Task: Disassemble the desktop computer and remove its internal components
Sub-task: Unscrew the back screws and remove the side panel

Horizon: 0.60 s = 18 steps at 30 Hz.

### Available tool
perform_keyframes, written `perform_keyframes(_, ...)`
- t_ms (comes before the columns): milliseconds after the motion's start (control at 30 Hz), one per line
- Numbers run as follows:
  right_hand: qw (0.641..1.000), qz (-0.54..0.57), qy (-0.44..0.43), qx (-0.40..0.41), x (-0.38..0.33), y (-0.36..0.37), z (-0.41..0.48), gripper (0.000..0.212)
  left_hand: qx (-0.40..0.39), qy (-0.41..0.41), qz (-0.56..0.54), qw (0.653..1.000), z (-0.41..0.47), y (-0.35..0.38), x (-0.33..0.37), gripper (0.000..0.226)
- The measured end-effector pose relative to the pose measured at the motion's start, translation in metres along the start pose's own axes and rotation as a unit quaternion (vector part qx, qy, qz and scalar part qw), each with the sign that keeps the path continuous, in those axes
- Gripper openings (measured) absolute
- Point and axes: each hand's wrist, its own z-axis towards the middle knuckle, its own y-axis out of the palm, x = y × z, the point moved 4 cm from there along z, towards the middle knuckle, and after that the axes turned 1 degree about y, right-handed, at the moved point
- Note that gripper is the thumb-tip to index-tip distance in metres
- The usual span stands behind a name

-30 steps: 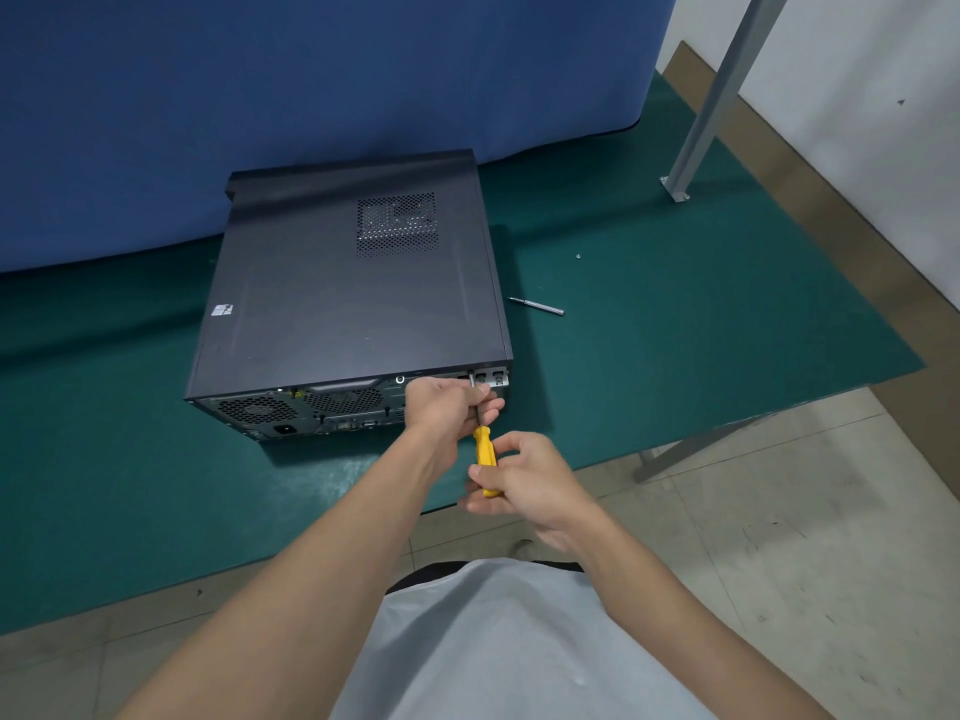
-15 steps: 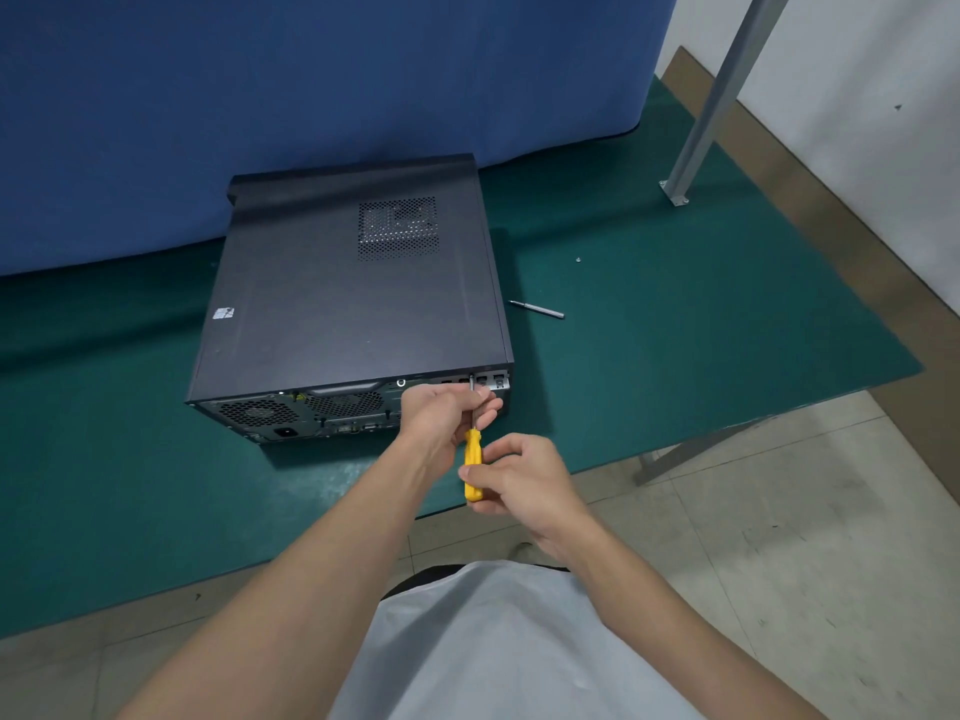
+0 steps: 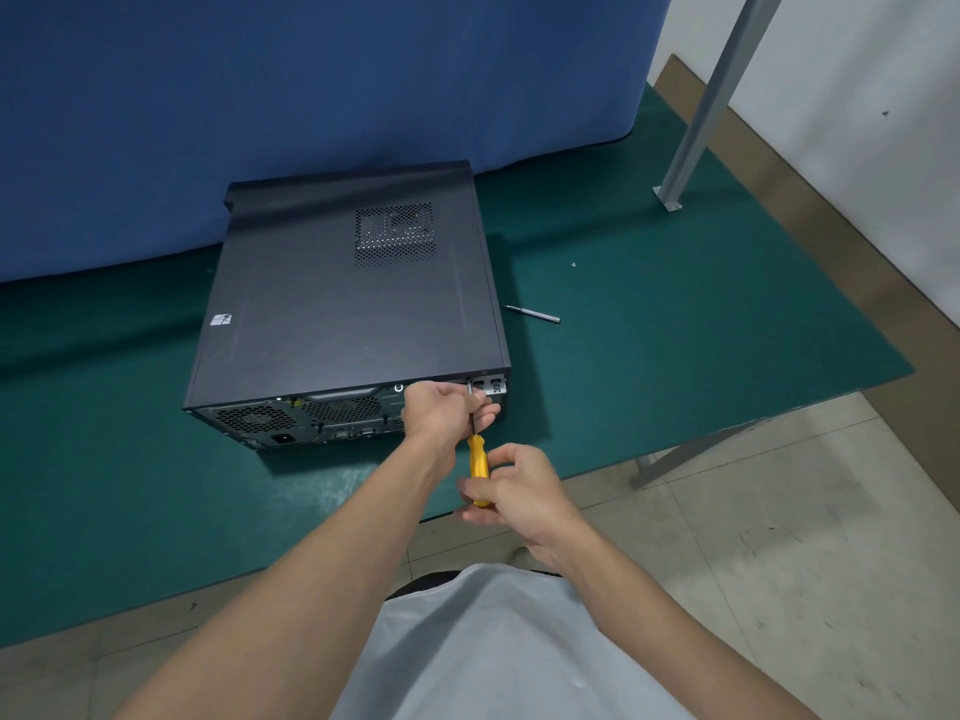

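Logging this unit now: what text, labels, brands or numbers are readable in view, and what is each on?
No text here is legible.
Small sticker on top of the computer case: print too blurred to read.
Rear panel: any port markings are too small to read.
Yellow screwdriver: no print visible on the handle.

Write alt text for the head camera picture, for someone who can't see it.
A person's right hand grips a yellow-handled screwdriver while the left hand pinches its shaft, tip at the rear panel of a closed black desktop computer on a green mat. A slim metal tool lies to its right.
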Motion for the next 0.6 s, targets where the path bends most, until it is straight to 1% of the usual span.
perform_keyframes(67,0.999,0.034,0.014,-0.038,-0.0014,-0.0016,-0.0001,0.022,-0.009,-0.005,-0.001,1.0,-0.0008,0.0021,0.0022,0.005)
perform_keyframes(133,0.987,0.115,0.042,-0.106,-0.0039,-0.0025,-0.002,0.018,-0.036,-0.015,-0.022,0.999,-0.002,0.0037,0.0033,0.008)
perform_keyframes(167,0.981,0.142,0.049,-0.125,-0.0052,-0.0031,-0.0026,0.018,-0.049,-0.018,-0.035,0.998,-0.0028,0.0037,0.0036,0.009)
perform_keyframes(200,0.981,0.145,0.044,-0.122,-0.0056,-0.0039,-0.0024,0.018,-0.057,-0.02,-0.045,0.997,-0.0033,0.0034,0.0032,0.01)
perform_keyframes(267,0.993,0.089,0.019,-0.07,-0.0054,-0.0043,-0.0015,0.018,-0.05,-0.02,-0.043,0.998,-0.0032,0.0014,0.0018,0.01)
perform_keyframes(333,1.0,0.023,-0.004,-0.013,-0.0045,-0.0034,-0.0005,0.018,-0.014,-0.01,-0.004,1.0,-0.0028,-0.0017,0.0019,0.005)
perform_keyframes(400,1.0,0.01,-0.009,0.007,-0.0041,-0.0037,0.0009,0.017,0.009,0.003,0.027,1.0,-0.0024,-0.0022,0.0032,0.003)
perform_keyframes(433,1.0,0.02,-0.004,-0.002,-0.0046,-0.0043,0.0009,0.016,0.01,0.004,0.029,1.0,-0.0023,-0.0016,0.0044,0.003)
perform_keyframes(500,0.995,0.082,0.021,-0.06,-0.0058,-0.0044,-0.0005,0.011,-0.006,-0.008,0.01,1.0,-0.0026,0.0004,0.0054,0.007)
perform_keyframes(567,0.978,0.163,0.048,-0.124,-0.0072,-0.0025,-0.0028,0.013,-0.033,-0.028,-0.028,0.999,-0.0041,0.0018,0.0048,0.01)
perform_keyframes(600,0.975,0.174,0.047,-0.128,-0.0073,-0.0023,-0.0028,0.016,-0.044,-0.033,-0.043,0.998,-0.0047,0.002,0.0045,0.011)
